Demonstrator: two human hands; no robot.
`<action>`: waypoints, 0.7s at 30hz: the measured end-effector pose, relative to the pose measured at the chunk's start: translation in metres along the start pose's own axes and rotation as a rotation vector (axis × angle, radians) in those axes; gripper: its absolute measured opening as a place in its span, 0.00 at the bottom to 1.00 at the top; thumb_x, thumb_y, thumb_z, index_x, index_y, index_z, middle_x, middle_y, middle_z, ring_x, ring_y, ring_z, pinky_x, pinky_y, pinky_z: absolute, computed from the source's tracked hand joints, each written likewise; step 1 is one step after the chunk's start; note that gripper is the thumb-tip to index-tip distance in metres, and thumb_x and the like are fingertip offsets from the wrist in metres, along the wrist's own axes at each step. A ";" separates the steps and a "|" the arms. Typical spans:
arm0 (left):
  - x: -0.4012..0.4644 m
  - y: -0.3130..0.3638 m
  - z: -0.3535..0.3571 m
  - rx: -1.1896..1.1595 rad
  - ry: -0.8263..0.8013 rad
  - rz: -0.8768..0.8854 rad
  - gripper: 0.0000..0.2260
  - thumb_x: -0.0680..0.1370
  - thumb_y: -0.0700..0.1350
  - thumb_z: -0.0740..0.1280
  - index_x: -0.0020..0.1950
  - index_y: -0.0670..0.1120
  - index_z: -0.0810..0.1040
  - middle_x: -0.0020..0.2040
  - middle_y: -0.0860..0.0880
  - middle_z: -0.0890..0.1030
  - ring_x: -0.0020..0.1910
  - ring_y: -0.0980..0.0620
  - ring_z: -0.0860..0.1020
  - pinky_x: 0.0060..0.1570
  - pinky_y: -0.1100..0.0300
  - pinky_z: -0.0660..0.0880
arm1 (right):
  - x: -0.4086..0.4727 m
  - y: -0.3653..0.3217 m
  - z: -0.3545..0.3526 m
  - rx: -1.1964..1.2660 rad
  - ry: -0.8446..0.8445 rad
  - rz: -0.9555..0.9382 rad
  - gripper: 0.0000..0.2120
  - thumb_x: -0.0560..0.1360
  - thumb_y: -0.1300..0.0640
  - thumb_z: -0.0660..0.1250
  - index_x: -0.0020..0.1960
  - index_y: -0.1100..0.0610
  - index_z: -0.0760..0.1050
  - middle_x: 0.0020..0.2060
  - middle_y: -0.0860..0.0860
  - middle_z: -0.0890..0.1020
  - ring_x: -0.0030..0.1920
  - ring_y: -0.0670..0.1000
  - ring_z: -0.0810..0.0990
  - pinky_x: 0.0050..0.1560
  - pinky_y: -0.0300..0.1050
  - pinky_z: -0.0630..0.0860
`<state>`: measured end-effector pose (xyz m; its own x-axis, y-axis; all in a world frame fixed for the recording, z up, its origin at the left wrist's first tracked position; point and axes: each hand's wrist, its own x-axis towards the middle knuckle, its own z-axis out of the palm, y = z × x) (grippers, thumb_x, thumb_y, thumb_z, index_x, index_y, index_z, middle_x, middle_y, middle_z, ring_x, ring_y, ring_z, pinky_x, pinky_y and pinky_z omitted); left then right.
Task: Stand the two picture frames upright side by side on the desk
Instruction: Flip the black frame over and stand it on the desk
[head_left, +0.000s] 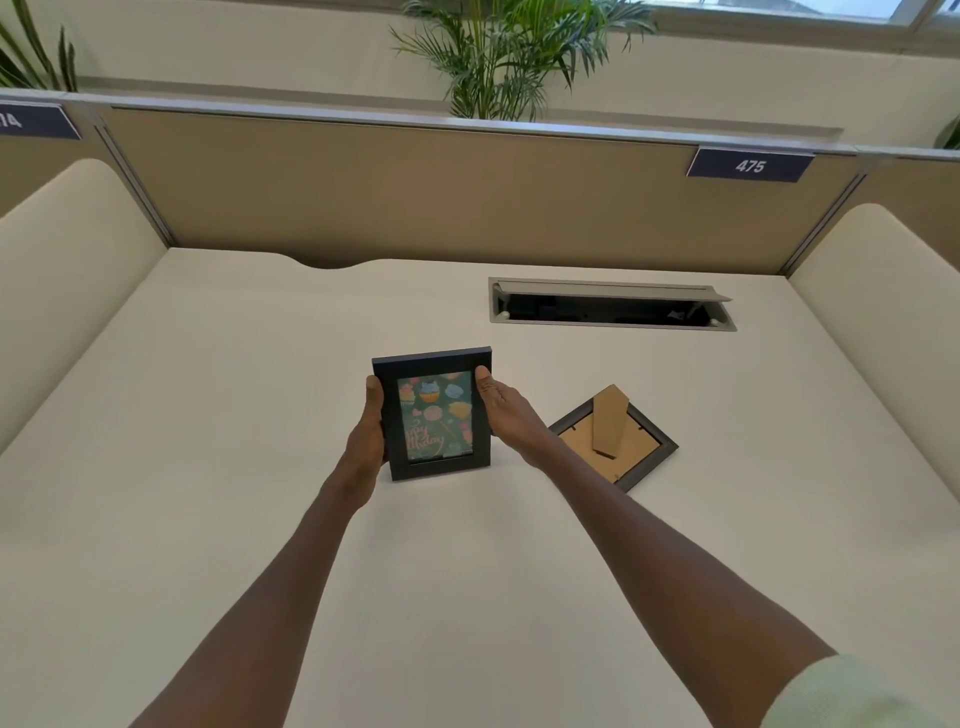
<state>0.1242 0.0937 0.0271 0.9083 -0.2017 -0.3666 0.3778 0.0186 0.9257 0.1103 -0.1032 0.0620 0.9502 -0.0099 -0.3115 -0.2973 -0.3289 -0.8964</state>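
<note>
Fingers of both hands, left (366, 436) and right (506, 410), grasp the upright black frame (434, 415) by its sides.

A: Obstacles? 
B: Upright frame (434, 415) stood mid-desk, second frame (614, 439) lay face-down just right of it; open cable hatch (613, 304) sat behind. 
A: Free room? 
B: Desk (208, 389) was bare left and near.

The cream desk (208, 415) carries one face-down picture frame (615, 439) beside an open cable hatch (610, 306).
</note>
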 end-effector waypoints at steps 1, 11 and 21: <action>-0.002 -0.001 0.000 0.003 0.004 0.001 0.31 0.68 0.79 0.49 0.54 0.66 0.82 0.54 0.56 0.86 0.52 0.54 0.85 0.50 0.55 0.77 | -0.001 0.001 0.000 -0.003 -0.005 -0.004 0.32 0.81 0.36 0.47 0.63 0.59 0.76 0.60 0.58 0.82 0.56 0.55 0.80 0.60 0.55 0.76; -0.018 -0.002 0.004 0.050 0.105 0.005 0.28 0.71 0.76 0.48 0.51 0.64 0.81 0.50 0.59 0.85 0.52 0.57 0.83 0.55 0.57 0.73 | -0.019 0.013 -0.007 0.011 -0.030 0.036 0.21 0.80 0.33 0.49 0.43 0.42 0.74 0.41 0.35 0.77 0.43 0.36 0.79 0.42 0.35 0.70; -0.043 -0.043 0.041 0.000 0.621 -0.113 0.31 0.77 0.69 0.50 0.49 0.41 0.74 0.45 0.42 0.77 0.48 0.40 0.74 0.43 0.51 0.73 | -0.034 0.066 -0.053 -0.257 0.205 -0.034 0.22 0.82 0.47 0.58 0.33 0.55 0.61 0.29 0.50 0.64 0.30 0.47 0.62 0.34 0.45 0.58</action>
<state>0.0615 0.0610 0.0066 0.7977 0.4040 -0.4477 0.4774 0.0304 0.8782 0.0632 -0.1742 0.0305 0.9661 -0.1757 -0.1891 -0.2561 -0.5596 -0.7882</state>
